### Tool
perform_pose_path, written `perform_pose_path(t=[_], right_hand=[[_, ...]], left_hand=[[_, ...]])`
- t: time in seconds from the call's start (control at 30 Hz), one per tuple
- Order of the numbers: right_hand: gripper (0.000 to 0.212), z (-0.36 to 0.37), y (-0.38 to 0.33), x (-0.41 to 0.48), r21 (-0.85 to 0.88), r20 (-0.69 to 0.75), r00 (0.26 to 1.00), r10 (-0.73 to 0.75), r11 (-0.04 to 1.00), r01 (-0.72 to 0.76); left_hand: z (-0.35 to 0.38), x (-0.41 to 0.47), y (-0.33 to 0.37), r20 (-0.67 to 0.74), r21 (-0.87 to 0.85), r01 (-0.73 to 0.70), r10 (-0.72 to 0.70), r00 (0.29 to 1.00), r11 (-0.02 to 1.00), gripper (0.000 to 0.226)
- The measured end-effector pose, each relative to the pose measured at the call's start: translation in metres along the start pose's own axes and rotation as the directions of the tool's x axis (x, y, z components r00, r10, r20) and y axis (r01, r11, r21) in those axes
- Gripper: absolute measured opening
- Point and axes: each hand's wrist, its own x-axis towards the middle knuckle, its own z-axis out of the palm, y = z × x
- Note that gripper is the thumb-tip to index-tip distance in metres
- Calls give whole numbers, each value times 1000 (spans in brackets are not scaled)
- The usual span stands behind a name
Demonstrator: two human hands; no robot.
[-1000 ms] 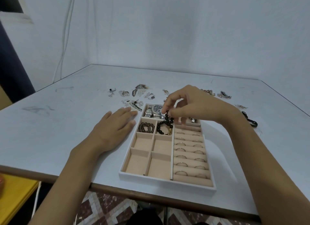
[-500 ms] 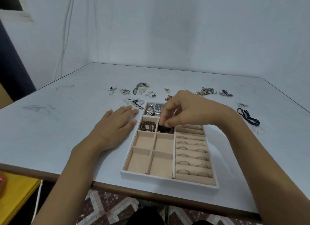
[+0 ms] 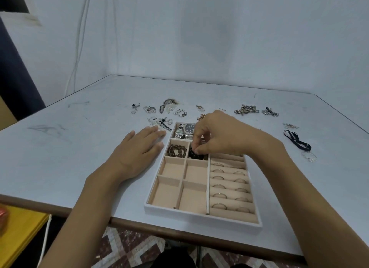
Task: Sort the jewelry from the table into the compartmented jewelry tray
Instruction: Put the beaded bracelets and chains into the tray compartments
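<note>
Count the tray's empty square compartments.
4, all in the jewelry tray: middle-row left, middle-row right, near-row left, near-row right. The right hand, pinching the black bead bracelet, covers the far end; more may be hidden.

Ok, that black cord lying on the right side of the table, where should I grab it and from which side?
Pinch the black cord near its middle, where the thin strands run close together, coming straight down from above. It lies flat and loose on the table, so nothing sticks up to hook. The right hand is nearer, once it lets go of the dark beads.
</note>
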Motion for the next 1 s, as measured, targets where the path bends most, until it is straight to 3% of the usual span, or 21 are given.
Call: perform_pose_path(t=[0.13,0.27,0.4,0.53,0.63,0.83,1.0], right_hand=[[9,3,-5,0,-148,-4,1000,-10,989,9],[6,-7,0,-5,77,21,1000,-7,997,6],[6,-22,13,-11,241,-189,981,46,970,0],[8,-36,44,-19,204,-405,894,189,972,-113],[8,-40,72,-26,215,-471,824,314,947,-238],[15,-33,103,-33,313,-450,756,476,876,-366],[19,-22,115,-31,351,-387,746,543,834,-425]], left_hand=[[1,1,-1,-4,7,-2,2,1000,1000,44],[1,1,-1,-5,6,-4,4,1000,1000,45],[1,0,-1,-2,11,-9,9,1000,1000,45],[1,1,-2,-1,17,-9,9,1000,1000,46],[2,1,-1,2,26,-7,7,1000,1000,45],[-3,4,0,-1,23,-4,4,1000,1000,49],[-14,22,16,-206,-15,143,-143,968,990,29]])
